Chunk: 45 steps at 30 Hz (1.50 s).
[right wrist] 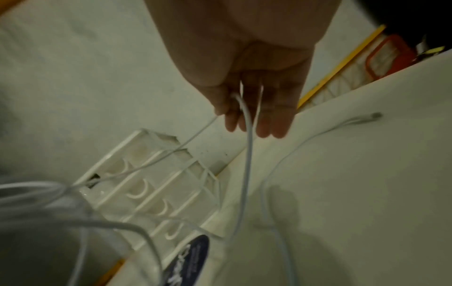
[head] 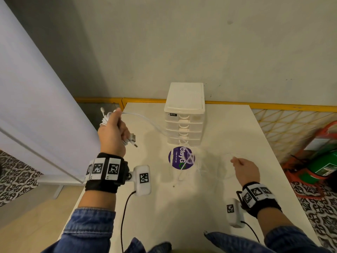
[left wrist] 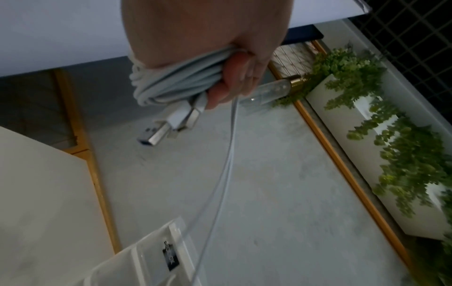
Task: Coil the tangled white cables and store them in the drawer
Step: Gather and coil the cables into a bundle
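Observation:
My left hand (head: pixel 114 133) is raised over the table's left edge and grips a bundle of coiled white cable (left wrist: pixel 168 85), with USB plugs (left wrist: pixel 156 133) hanging from the fist. A loose white strand (head: pixel 145 119) runs from that hand down to the tangle (head: pixel 189 161) lying in front of the small white drawer unit (head: pixel 185 114), whose drawers look closed. My right hand (head: pixel 244 169) hovers low at the right and pinches a thin white cable (right wrist: pixel 247 123) between thumb and fingers. Another cable end (right wrist: pixel 374 115) lies on the table.
A round purple sticker (head: pixel 181 157) lies on the white table (head: pixel 237 128) under the tangle. A wall stands behind the drawer unit. A white panel (head: pixel 36 106) rises at the left; an orange rack with a green cylinder (head: pixel 324 165) stands on the floor at the right.

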Tool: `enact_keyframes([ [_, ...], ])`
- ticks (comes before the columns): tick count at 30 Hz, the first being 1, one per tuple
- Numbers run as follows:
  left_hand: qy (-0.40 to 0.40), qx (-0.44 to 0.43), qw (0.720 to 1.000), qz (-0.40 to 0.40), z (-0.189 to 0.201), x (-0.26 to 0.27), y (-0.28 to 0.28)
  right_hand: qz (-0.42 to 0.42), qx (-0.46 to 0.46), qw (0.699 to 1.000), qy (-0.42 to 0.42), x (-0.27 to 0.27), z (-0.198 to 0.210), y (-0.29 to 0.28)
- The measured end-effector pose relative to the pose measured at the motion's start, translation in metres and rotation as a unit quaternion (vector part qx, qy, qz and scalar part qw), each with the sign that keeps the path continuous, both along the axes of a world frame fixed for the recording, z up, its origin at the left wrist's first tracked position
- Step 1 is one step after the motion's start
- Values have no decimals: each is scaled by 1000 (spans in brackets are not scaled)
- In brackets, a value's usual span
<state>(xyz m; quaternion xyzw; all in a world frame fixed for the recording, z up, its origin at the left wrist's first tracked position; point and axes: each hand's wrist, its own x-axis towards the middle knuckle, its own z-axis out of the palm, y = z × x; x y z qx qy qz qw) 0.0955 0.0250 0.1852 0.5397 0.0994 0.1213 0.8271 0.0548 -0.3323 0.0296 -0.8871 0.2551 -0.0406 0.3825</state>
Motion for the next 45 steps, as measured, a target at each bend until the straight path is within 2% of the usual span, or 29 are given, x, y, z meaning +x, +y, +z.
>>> enact_keyframes([
  [2,6,18,999,-39,-2,0,-1,14,-33,998,59,-3,0,1],
  [4,9,52,994,-95,-5,-3,-12,13,-24,998,54,-2,3,11],
  [7,4,121,974,-189,-9,-11,-39,81,-9,994,-75,6,25,37],
  [9,3,145,958,-249,-8,-17,-56,171,4,967,-191,8,54,61],
  [11,5,148,943,-298,-5,-22,-71,256,41,930,-261,9,82,85],
  [13,-6,145,932,-333,1,-26,-83,313,103,904,-272,10,100,103],
  [15,-21,132,931,-338,7,-28,-86,339,158,895,-244,7,106,116],
  [19,-49,88,949,-298,12,-22,-69,320,169,901,-239,0,100,115],
  [22,-63,97,953,-281,5,-23,-61,266,186,888,-327,-1,120,107],
  [24,-59,156,942,-293,0,-26,-64,221,184,873,-392,5,144,100],
  [26,-51,202,919,-334,-5,-31,-74,198,172,871,-414,14,162,96],
  [28,-50,209,897,-386,-9,-38,-87,189,164,879,-406,23,166,96],
  [30,-52,188,887,-419,-11,-42,-98,185,163,890,-383,31,157,96],
  [32,-57,131,889,-434,-10,-43,-102,216,157,904,-332,34,139,97],
  [35,-61,-7,892,-447,-5,-36,-102,287,178,914,-223,29,103,103],
  [37,-63,-79,898,-429,-3,-31,-99,316,190,910,-188,22,84,113],
  [42,-86,-160,915,-361,-2,-19,-88,337,172,917,-130,1,58,130],
  [45,-76,-153,951,-258,1,-14,-84,380,141,910,-91,-5,49,133],
])
